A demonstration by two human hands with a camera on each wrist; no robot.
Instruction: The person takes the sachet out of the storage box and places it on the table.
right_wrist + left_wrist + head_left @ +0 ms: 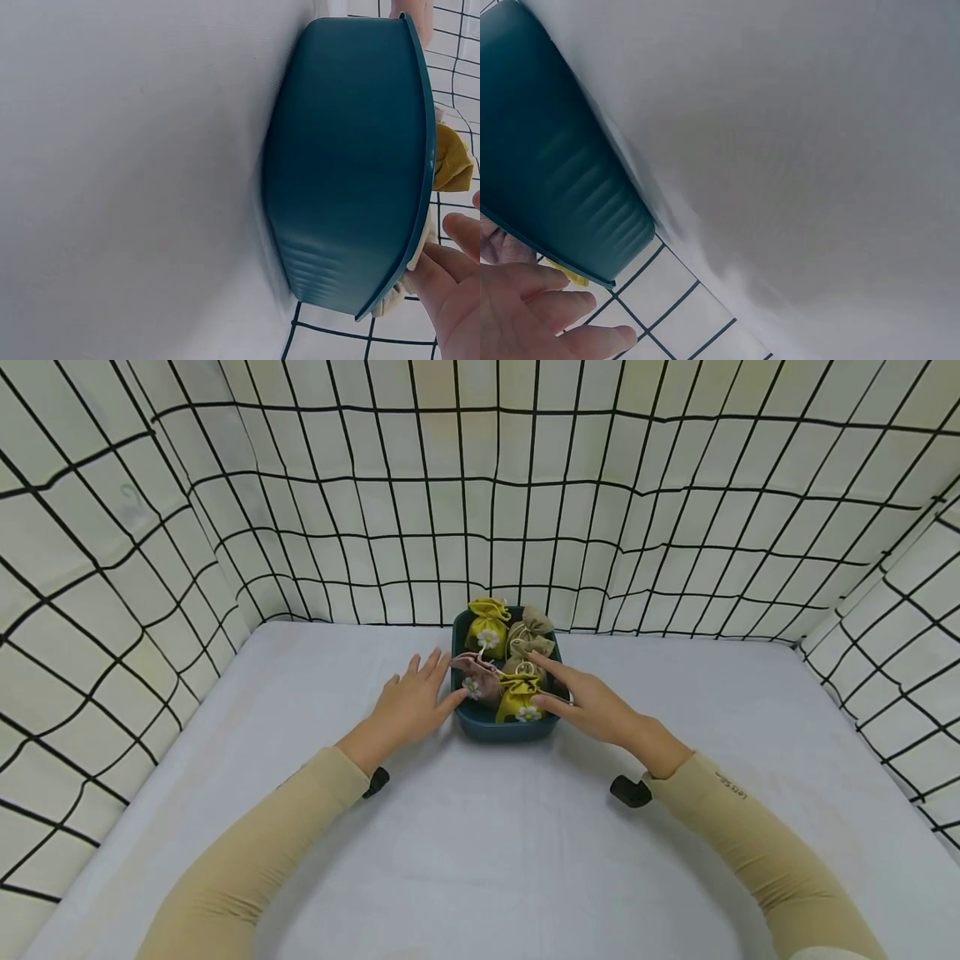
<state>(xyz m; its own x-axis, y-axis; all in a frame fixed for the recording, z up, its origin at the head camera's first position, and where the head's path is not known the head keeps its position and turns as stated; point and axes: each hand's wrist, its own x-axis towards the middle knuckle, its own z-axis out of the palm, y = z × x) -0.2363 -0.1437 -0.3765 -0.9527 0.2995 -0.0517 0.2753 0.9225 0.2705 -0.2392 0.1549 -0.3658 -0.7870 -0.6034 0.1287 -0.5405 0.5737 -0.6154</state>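
A dark teal plastic basin (505, 731) stands on the white surface, filled with small drawstring pouches. Inside are a yellow pouch (486, 635) with a white flower at the back left, beige pouches (531, 625) at the right, a dusty pink pouch (483, 683) at the left and another yellow pouch (517, 697) in front. My left hand (412, 700) is at the basin's left side, fingers extended and thumb tip at the rim by the pink pouch. Over the right rim reaches my right hand (592, 700), index finger at the beige pouches and thumb beside the front yellow pouch, fingers spread.
Black wire grid (465, 510) backed by white sheets walls the back and both sides. The basin is close to the back grid. White cloth (495, 860) covers the tabletop. Dark wrist devices (631, 792) hang under both sleeved forearms.
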